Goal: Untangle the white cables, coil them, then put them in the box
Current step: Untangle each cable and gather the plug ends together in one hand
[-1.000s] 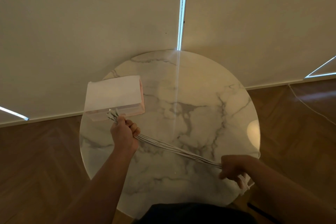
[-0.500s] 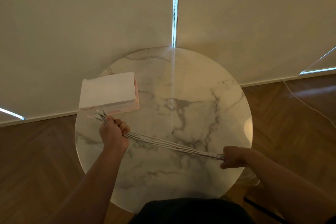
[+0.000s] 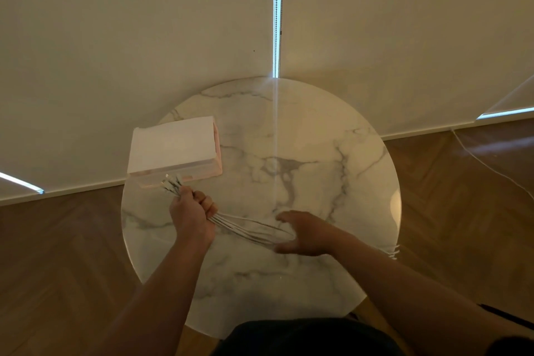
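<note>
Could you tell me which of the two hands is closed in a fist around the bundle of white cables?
The left hand, nearest the white box, grips the white cables in a fist. The right hand is spread open, fingers loose around them.

You are in what looks like a home living space. The round, white marble-patterned surface (image 3: 303,136) stands on a herringbone wood floor (image 3: 57,254). Behind it, cream roller blinds (image 3: 144,37) hang down to a white baseboard (image 3: 419,131), with a bead chain (image 3: 278,9) in the bright gap between them.
</note>
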The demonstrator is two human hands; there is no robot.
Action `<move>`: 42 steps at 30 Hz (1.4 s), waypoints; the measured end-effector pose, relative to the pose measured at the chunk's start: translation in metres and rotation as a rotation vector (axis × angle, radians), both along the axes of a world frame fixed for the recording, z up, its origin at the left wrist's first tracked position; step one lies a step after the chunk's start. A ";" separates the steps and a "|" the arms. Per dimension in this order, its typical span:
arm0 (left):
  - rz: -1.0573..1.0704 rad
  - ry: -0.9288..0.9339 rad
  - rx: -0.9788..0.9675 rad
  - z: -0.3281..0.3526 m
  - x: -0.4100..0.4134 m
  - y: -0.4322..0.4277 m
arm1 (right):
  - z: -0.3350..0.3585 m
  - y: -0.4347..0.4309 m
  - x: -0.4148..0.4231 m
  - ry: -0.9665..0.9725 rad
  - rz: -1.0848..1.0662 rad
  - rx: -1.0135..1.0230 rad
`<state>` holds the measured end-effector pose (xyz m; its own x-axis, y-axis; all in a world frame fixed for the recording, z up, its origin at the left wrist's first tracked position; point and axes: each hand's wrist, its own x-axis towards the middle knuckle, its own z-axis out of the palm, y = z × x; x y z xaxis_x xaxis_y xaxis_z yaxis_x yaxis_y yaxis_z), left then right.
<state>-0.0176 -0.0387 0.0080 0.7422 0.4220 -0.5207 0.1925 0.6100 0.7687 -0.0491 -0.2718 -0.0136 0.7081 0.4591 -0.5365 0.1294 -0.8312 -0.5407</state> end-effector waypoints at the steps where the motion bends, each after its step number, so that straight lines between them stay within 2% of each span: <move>1: -0.006 -0.004 0.001 0.001 0.000 -0.002 | 0.004 0.020 -0.001 0.028 -0.007 0.055; 5: -0.010 -0.013 -0.013 0.004 -0.001 -0.008 | 0.010 0.075 -0.008 0.033 -0.083 0.184; 10: 0.024 -0.004 -0.065 0.006 -0.002 0.001 | 0.015 0.078 -0.010 -0.030 -0.152 0.240; 19: 0.051 0.032 -0.090 -0.005 -0.002 0.013 | -0.003 0.012 -0.018 -0.052 -0.101 0.006; 24: 0.034 0.045 -0.085 -0.007 -0.002 0.004 | -0.009 -0.021 -0.022 0.018 -0.151 -0.014; 31: 0.056 0.029 -0.057 -0.003 0.003 0.007 | -0.025 -0.075 -0.029 -0.067 -0.131 -0.265; 34: 0.053 0.044 -0.053 -0.006 0.002 0.005 | -0.033 -0.090 -0.033 0.014 -0.154 -0.376; 38: 0.052 0.066 -0.055 -0.010 -0.004 0.001 | -0.021 -0.097 -0.016 0.433 -0.135 -0.415; 39: 0.065 0.065 -0.060 -0.010 -0.004 0.002 | -0.018 -0.100 -0.012 0.487 -0.127 -0.417; 42: 0.105 0.058 -0.067 -0.008 -0.003 0.012 | -0.011 -0.110 -0.009 0.457 -0.047 -0.486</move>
<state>-0.0204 -0.0267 0.0003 0.6633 0.4586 -0.5914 0.1678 0.6789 0.7147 -0.0578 -0.3816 -0.0247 0.3741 0.0637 -0.9252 -0.0657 -0.9933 -0.0949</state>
